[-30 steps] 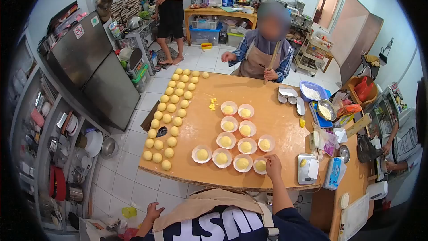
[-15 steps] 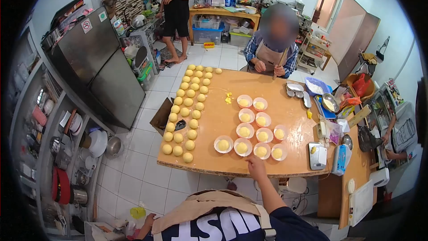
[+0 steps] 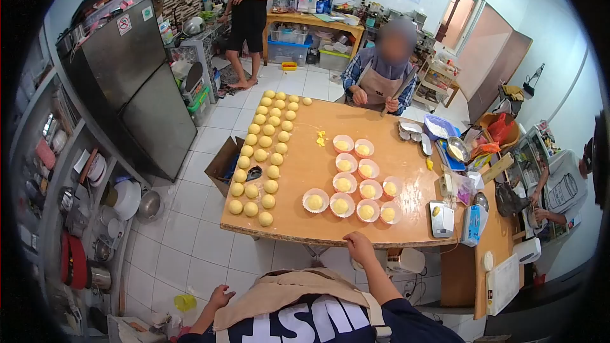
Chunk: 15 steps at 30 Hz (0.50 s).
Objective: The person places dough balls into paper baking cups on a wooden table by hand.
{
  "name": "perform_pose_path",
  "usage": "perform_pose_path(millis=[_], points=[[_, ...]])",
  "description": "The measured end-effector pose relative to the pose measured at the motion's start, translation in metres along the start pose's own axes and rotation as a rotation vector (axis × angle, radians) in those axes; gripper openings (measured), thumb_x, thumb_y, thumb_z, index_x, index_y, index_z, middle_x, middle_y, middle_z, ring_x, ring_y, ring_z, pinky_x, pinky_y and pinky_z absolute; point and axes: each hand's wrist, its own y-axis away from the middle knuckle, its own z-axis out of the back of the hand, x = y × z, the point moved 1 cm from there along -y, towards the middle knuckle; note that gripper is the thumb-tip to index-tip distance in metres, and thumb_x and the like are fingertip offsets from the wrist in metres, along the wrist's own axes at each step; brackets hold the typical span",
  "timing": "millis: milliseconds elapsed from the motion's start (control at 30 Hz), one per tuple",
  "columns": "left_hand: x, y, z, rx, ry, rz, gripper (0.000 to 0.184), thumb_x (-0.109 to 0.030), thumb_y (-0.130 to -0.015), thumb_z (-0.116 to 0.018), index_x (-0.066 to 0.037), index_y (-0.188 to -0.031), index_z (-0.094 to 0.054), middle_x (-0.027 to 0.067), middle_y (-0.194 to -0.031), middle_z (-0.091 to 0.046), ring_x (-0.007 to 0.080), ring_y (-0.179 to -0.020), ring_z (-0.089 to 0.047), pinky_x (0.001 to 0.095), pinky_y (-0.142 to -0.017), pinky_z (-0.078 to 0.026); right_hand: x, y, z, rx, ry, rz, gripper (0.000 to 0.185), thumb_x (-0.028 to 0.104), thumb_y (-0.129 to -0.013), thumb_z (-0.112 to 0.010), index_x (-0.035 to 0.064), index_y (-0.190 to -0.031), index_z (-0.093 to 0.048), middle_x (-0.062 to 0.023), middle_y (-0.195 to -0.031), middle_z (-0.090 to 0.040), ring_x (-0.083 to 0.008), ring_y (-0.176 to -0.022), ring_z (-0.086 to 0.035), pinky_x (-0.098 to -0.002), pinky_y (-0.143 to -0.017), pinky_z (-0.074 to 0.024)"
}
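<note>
My right hand (image 3: 360, 247) is at the table's near edge, just below the paper cups, its fingers loosely bent and apart with nothing visible in them. Low on the left, beside my apron, my left hand (image 3: 220, 296) hangs away from the table with thumb and fingers apart, holding nothing. Closest to the right hand are a white paper cup (image 3: 333, 213) with a yellow dough ball (image 3: 340, 206) and a pinkish paper cup (image 3: 375, 218). Several more filled cups stand behind these. Rows of round dough balls (image 3: 270, 186) line the left side of the wooden table (image 3: 289, 165).
Across the table a person (image 3: 381, 79) holds a rolling pin (image 3: 401, 92). Another person (image 3: 250, 13) stands at the back; a third (image 3: 562, 184) is at far right. A scale (image 3: 442, 222) and blue box (image 3: 471, 225) sit at the right. A fridge (image 3: 130, 82) stands left.
My right hand has drawn back from beside the front cups to the table edge. My left hand has moved slightly up and right. The view has shifted slightly.
</note>
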Motion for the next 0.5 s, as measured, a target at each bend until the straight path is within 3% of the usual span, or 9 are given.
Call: perform_pose_path(millis=[133,233,333,400,500], points=[[0.0,0.002,-0.002,0.045,-0.045,0.091,0.064,-0.048,-0.071,-0.075,0.001,-0.11,-0.061,0.0209,-0.103,-0.065,0.0339,-0.095,-0.062,0.0411,-0.082,-0.051,-0.026,-0.013,0.021,-0.136,0.08,-0.072,0.011,0.006,-0.079,-0.059,0.0037,-0.087,-0.067,-0.0167,-0.09,-0.064,-0.0335,-0.089,-0.061,-0.0423,-0.08,-0.0486],[0.058,-0.007,-0.027,0.065,-0.146,0.064,0.067,-0.05,-0.07,-0.075,0.002,-0.109,-0.061,0.0212,-0.104,-0.065,0.034,-0.096,-0.063,0.0408,-0.083,-0.051,-0.061,-0.028,0.048,-0.282,0.18,-0.066,0.009,0.007,-0.078,-0.063,0.0052,-0.085,-0.068,-0.0158,-0.092,-0.064,-0.0336,-0.089,-0.06,-0.0425,-0.079,-0.0482],[0.054,0.013,-0.024,0.048,-0.139,0.266,0.068,-0.051,-0.069,-0.075,0.003,-0.109,-0.062,0.0219,-0.105,-0.064,0.0347,-0.097,-0.063,0.0399,-0.085,-0.051,-0.088,-0.05,0.081,-0.384,0.283,-0.155,0.008,0.009,-0.077,-0.066,0.0072,-0.084,-0.069,-0.014,-0.092,-0.064,-0.0326,-0.088,-0.059,-0.0419,-0.078,-0.0484],[0.048,0.016,-0.028,0.052,-0.152,0.322,0.069,-0.049,-0.069,-0.075,0.002,-0.111,-0.061,0.0222,-0.107,-0.064,0.0347,-0.098,-0.063,0.0395,-0.085,-0.051,-0.118,-0.072,0.093,-0.415,0.337,-0.177,0.008,0.011,-0.076,-0.067,0.0084,-0.084,-0.069,-0.0124,-0.091,-0.064,-0.0314,-0.087,-0.059,-0.0411,-0.078,-0.0486],[0.025,0.018,-0.047,0.034,-0.027,0.413,0.071,-0.05,-0.069,-0.075,0.002,-0.115,-0.059,0.0224,-0.109,-0.064,0.0339,-0.1,-0.063,0.0389,-0.087,-0.05,-0.137,-0.104,0.11,-0.282,0.396,-0.192,0.01,0.013,-0.075,-0.069,0.0088,-0.084,-0.07,-0.0105,-0.088,-0.064,-0.03,-0.087,-0.059,-0.0405,-0.079,-0.0484]])
